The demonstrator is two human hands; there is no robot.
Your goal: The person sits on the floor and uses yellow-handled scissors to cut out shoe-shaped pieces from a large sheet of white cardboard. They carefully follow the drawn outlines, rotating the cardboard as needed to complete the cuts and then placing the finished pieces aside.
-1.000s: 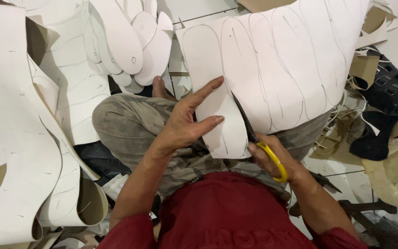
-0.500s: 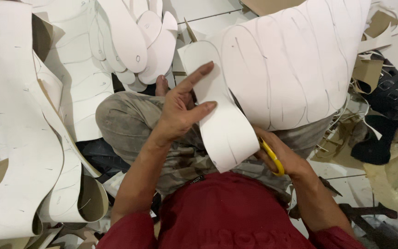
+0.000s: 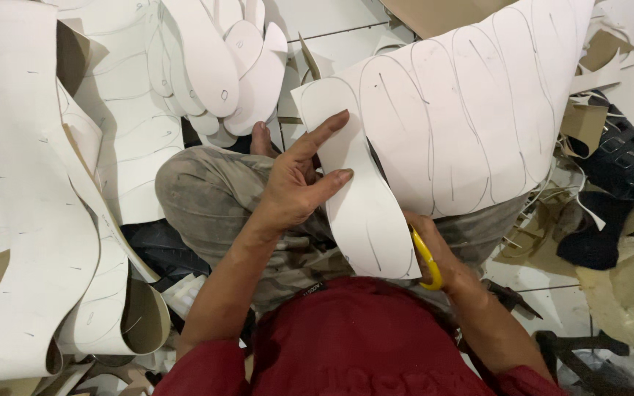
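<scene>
My left hand (image 3: 299,183) grips a white sole-shaped cutout (image 3: 361,191) by its left edge, thumb and fingers spread over it. The cutout lies beside a large white sheet (image 3: 471,110) marked with pencilled sole outlines, and a dark gap shows between them. My right hand (image 3: 438,253) is partly hidden under the cutout and holds yellow-handled scissors (image 3: 427,260); the blades are out of sight beneath the sheet. My lap in grey trousers (image 3: 214,198) lies under both.
A pile of cut white soles (image 3: 221,59) lies at the top left. Long curled white offcuts (image 3: 31,220) fill the left side. Dark shoe parts (image 3: 610,183) and cardboard scraps (image 3: 585,121) lie at the right on the tiled floor (image 3: 332,18).
The sole-shaped cutout has come away from the big sheet and swung left and down with my left hand. The right hand with the scissors has stayed near the same spot.
</scene>
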